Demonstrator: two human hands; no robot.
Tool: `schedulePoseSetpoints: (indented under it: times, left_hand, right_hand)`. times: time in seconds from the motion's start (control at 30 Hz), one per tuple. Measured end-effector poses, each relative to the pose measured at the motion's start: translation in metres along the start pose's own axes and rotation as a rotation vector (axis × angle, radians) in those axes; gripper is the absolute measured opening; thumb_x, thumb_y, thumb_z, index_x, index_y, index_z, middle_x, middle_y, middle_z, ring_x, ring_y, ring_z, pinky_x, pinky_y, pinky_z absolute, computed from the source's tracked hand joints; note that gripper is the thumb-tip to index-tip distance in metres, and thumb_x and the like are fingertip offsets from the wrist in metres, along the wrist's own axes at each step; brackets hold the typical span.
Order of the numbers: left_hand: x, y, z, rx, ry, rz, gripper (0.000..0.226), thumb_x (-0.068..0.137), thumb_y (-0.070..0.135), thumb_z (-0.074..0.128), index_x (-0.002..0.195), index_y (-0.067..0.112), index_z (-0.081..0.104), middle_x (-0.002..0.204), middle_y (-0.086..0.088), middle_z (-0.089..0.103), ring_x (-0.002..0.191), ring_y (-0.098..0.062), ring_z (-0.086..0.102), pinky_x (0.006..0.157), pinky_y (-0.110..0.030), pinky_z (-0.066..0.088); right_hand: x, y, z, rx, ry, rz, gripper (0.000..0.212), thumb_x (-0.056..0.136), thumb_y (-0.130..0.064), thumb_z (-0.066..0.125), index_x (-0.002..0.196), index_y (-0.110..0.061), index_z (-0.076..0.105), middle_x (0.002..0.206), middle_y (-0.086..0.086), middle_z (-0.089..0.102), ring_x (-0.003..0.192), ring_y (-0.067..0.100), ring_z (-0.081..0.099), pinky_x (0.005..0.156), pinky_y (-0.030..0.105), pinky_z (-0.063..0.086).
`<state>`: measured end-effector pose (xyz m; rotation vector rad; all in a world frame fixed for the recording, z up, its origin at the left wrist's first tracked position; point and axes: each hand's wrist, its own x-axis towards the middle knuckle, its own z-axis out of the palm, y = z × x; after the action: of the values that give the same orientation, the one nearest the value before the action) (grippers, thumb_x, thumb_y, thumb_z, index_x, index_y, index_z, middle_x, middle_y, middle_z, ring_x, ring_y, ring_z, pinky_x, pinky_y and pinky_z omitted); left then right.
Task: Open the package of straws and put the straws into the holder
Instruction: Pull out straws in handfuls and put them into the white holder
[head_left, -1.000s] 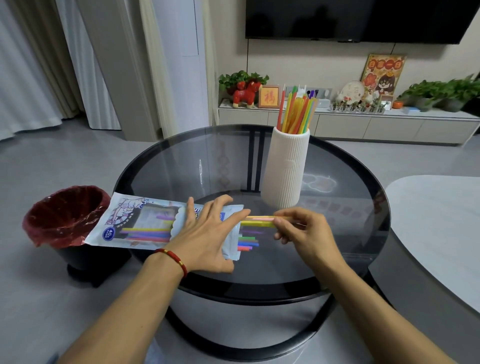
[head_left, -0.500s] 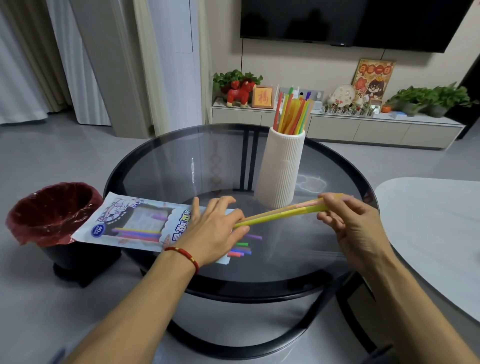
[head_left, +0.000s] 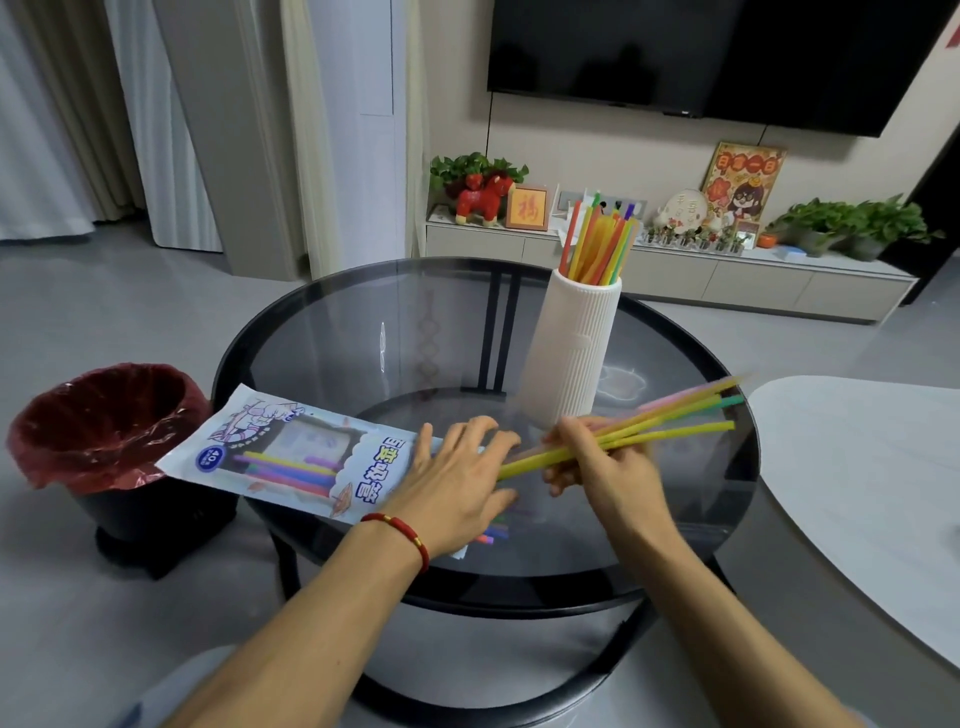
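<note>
The straw package (head_left: 270, 457), a flat printed bag with coloured straws still inside, lies on the round glass table (head_left: 363, 338). My left hand (head_left: 457, 483) presses flat on its open right end, fingers spread. My right hand (head_left: 608, 462) grips a small bunch of yellow, green and pink straws (head_left: 670, 421) near their middle; they slant up to the right, free of the bag. The white ribbed holder (head_left: 571, 348) stands upright just behind my hands, with several coloured straws (head_left: 597, 244) sticking out of its top.
A red-lined waste bin (head_left: 98, 426) stands on the floor left of the table. A pale second table (head_left: 857, 467) lies at the right. Behind are a TV cabinet (head_left: 675, 275) with ornaments and plants, and a wall-mounted TV.
My right hand has pulled the bunch of straws out of the bag toward the right, then slid back along them toward the left hand. The left hand has stayed on the package.
</note>
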<state>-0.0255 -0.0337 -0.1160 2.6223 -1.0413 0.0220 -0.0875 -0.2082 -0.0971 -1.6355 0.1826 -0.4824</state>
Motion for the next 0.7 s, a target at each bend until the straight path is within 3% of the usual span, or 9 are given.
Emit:
schedulePoseSetpoints:
  times: [0.1, 0.23, 0.33, 0.43, 0.53, 0.7]
  left_hand:
    - [-0.003, -0.002, 0.001, -0.006, -0.033, -0.061, 0.062, 0.099, 0.044, 0.044, 0.152, 0.03, 0.015, 0.156, -0.004, 0.02, 0.145, -0.027, 0.022, 0.12, -0.062, 0.008]
    - [-0.003, -0.003, 0.002, -0.057, -0.002, -0.096, 0.067, 0.101, 0.047, 0.033, 0.157, 0.026, 0.001, 0.151, -0.002, 0.026, 0.142, -0.027, 0.027, 0.121, -0.059, 0.007]
    - [-0.002, -0.004, 0.002, -0.065, -0.014, -0.099, 0.069, 0.1, 0.047, 0.033, 0.156, 0.029, -0.003, 0.15, -0.003, 0.027, 0.142, -0.027, 0.026, 0.121, -0.059, 0.007]
    - [-0.001, -0.004, 0.003, -0.061, -0.035, -0.093, 0.067, 0.101, 0.048, 0.029, 0.155, 0.032, -0.007, 0.153, -0.006, 0.025, 0.144, -0.028, 0.023, 0.121, -0.06, 0.006]
    - [-0.001, -0.004, 0.005, -0.057, -0.04, -0.088, 0.065, 0.102, 0.048, 0.028, 0.155, 0.033, -0.007, 0.155, -0.006, 0.026, 0.145, -0.027, 0.023, 0.121, -0.061, 0.006]
    - [0.0, -0.005, 0.005, -0.082, -0.028, -0.088, 0.065, 0.102, 0.048, 0.028, 0.155, 0.032, -0.005, 0.154, -0.006, 0.026, 0.146, -0.027, 0.021, 0.121, -0.06, 0.004]
  right_hand:
    - [0.014, -0.03, -0.017, -0.23, -0.001, -0.153, 0.028, 0.102, -0.01, 0.062, 0.079, 0.0, 0.076, 0.058, 0.017, 0.072, 0.05, 0.033, 0.07, 0.049, 0.038, 0.061]
    - [0.045, -0.071, -0.033, -0.497, 0.042, -0.323, 0.03, 0.1, -0.019, 0.062, 0.076, -0.009, 0.076, 0.05, 0.008, 0.07, 0.038, 0.02, 0.068, 0.042, 0.023, 0.056]
    - [0.06, -0.074, -0.028, -0.682, -0.01, -0.292, 0.032, 0.101, -0.023, 0.062, 0.073, -0.011, 0.073, 0.049, 0.006, 0.069, 0.036, 0.015, 0.066, 0.041, 0.025, 0.057]
    - [0.054, -0.047, -0.016, -0.822, -0.152, -0.169, 0.033, 0.103, -0.024, 0.062, 0.081, -0.003, 0.073, 0.062, 0.013, 0.073, 0.043, 0.017, 0.071, 0.046, 0.033, 0.063]
    - [0.048, -0.024, -0.012, -0.843, -0.135, -0.15, 0.039, 0.104, -0.025, 0.059, 0.079, 0.002, 0.071, 0.06, 0.016, 0.072, 0.043, 0.024, 0.071, 0.05, 0.044, 0.064]
    - [0.047, -0.018, -0.01, -0.751, -0.078, -0.168, 0.038, 0.104, -0.025, 0.058, 0.075, -0.005, 0.073, 0.051, 0.011, 0.07, 0.037, 0.019, 0.067, 0.045, 0.038, 0.062]
